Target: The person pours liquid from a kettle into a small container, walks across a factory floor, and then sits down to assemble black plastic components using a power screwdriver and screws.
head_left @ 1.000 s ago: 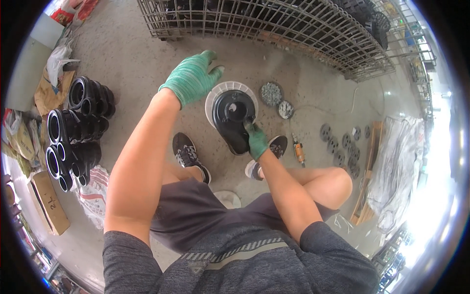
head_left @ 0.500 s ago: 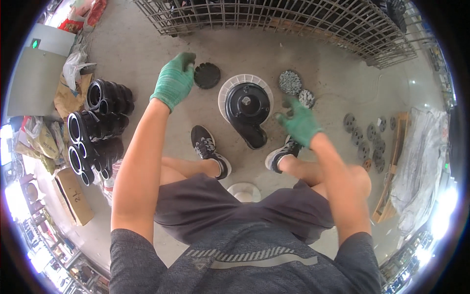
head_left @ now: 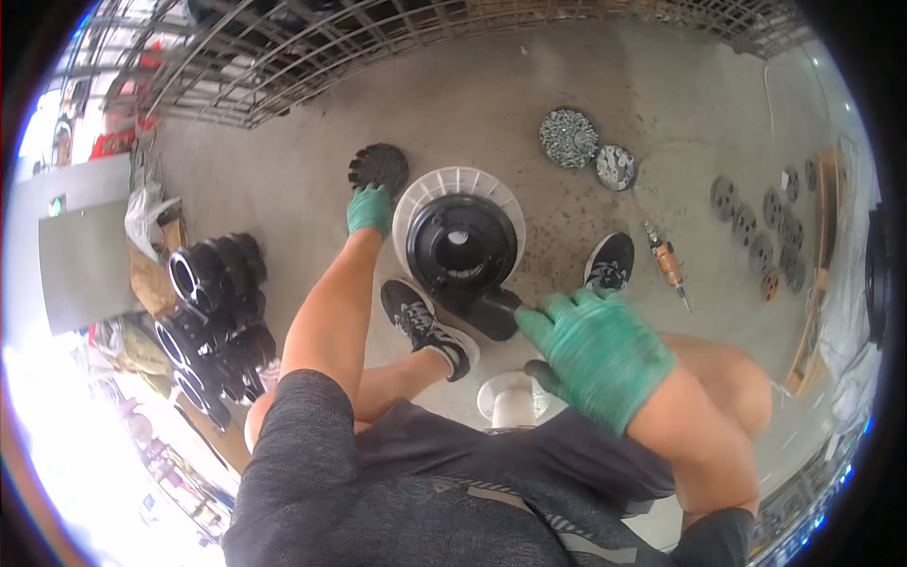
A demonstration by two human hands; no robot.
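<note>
A black snail-shaped housing (head_left: 433, 269) with a round central opening lies on a white ribbed round base (head_left: 508, 200) between my feet. Its short spout points toward me and to the right. My left hand (head_left: 369, 211), in a green glove, is at the near rim of a black notched round dish (head_left: 380, 166). Its fingers are bunched together, and their tips are hidden against the dish. My right hand (head_left: 605, 357), also gloved and slightly blurred, hovers above my right thigh near the spout. Its fingers are stretched out, the thumb apart, with nothing visible in it.
Two dishes of small metal parts (head_left: 569, 138) (head_left: 617, 167) sit at the far right. An orange power tool (head_left: 668, 265) lies beside my right shoe. Stacked black housings (head_left: 210, 312) stand left, dark discs (head_left: 761, 227) lie right, and a wire cage (head_left: 312, 61) spans the back.
My left hand has come down to the dish's near rim. My right hand has drawn back toward me, away from the metal parts. The view has shifted, and the orange tool now shows.
</note>
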